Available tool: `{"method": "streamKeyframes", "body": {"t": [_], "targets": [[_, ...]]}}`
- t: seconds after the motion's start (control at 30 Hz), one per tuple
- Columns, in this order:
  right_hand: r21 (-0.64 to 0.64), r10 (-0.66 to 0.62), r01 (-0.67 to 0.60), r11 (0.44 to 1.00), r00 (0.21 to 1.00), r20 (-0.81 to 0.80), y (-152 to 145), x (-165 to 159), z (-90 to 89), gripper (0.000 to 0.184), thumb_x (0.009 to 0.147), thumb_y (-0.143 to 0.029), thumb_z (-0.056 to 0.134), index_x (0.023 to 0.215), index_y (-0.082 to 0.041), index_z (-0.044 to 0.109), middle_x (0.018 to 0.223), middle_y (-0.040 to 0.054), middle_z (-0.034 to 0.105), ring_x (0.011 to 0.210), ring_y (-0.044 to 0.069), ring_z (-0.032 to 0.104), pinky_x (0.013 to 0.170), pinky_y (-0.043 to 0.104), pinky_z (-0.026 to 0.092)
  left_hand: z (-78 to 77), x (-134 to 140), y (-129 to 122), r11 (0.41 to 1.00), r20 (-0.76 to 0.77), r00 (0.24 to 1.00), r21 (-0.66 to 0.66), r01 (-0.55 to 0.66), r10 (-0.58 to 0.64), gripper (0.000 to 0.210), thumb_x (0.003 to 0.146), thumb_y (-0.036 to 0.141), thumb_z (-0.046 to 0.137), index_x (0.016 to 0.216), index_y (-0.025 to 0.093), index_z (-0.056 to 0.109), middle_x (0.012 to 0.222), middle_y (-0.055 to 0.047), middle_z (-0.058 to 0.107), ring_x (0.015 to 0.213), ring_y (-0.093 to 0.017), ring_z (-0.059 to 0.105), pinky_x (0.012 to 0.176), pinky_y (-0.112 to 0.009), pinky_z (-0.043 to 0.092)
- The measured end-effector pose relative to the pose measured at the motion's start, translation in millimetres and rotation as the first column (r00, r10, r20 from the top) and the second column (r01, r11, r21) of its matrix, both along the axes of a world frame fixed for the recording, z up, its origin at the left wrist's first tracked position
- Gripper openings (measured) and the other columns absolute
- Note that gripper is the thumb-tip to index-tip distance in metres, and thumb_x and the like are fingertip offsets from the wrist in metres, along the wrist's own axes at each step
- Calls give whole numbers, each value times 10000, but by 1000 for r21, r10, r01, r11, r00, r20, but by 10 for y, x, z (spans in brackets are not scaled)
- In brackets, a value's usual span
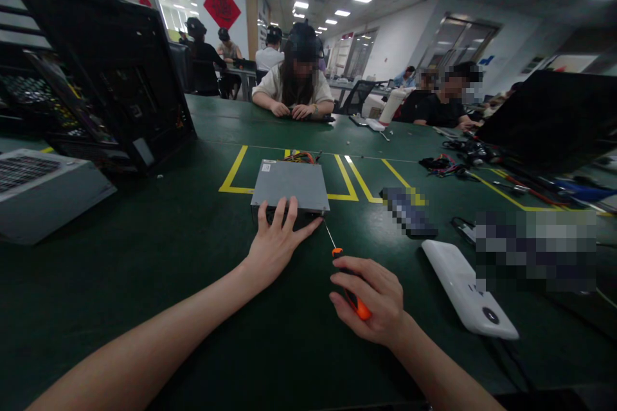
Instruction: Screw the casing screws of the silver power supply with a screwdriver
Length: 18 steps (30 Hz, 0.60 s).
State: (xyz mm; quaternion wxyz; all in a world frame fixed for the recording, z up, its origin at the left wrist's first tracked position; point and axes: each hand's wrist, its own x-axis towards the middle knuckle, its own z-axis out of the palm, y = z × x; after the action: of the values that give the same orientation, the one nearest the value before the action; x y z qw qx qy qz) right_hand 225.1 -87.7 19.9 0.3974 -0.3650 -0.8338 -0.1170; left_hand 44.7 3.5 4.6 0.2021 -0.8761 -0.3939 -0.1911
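Observation:
A grey metal computer power supply (289, 180) lies on the green table (207, 270), with colored cables (301, 157) coming out behind it. Spread fingers of my left hand (274, 237) rest on its near edge and top. My right hand (371, 298) is closed around a screwdriver (359, 307) with an orange and black handle. The thin shaft points up and left, its tip at the power supply's near right corner. Whether the tip sits in a screw is too small to tell.
At left stand an open black computer case (110, 83) and another grey power supply (43, 192). On the right are a white device (467, 289), a blurred dark phone-like object (409, 212), and loose cables (448, 164). Across the table sits a person (299, 80).

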Motion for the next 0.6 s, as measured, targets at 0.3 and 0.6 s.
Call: {"method": "streamKeyframes", "body": {"t": [0.3,0.6], "targets": [[-14,24,-24,1000,1000,18,12,7,-22,116,736,-188,569,850,-167,560,875,85,654,689,153,623,559,263,504,-5,2,2,1000,26,1000,-19,17,-17,633,811,135,480,1340,408,264,1369,-131,272,1246,-370,235,940,-622,208],[-30,-153,151,988,984,-87,-114,-118,14,173,744,-141,556,906,-170,504,936,107,624,827,186,621,673,312,532,-13,11,-18,999,77,997,-7,31,-30,610,816,104,464,1317,416,311,1379,-130,274,1255,-361,240,949,-623,202]]}}
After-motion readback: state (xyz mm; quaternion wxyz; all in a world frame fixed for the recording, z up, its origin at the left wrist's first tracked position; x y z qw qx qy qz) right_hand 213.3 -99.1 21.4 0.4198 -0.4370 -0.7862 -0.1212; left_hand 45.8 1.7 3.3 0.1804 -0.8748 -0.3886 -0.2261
